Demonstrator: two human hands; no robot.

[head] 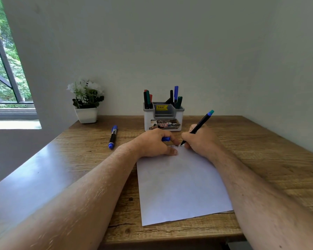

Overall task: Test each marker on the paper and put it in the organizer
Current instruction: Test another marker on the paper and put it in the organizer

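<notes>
Right hand (200,141) gripping black marker (199,128), tip touching paper (181,184); left hand (154,143) pinching blue cap (165,139), resting on paper; organizer (163,116) at 12 o'clock.

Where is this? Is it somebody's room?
Probably a home desk or study corner. A wooden desk stands against a plain wall, with a marker organizer, a potted plant and a window beside it.

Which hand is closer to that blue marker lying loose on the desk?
Left. The left hand rests on the paper's top edge, just right of the blue marker. The right hand writes farther right, beyond the left hand.
</notes>
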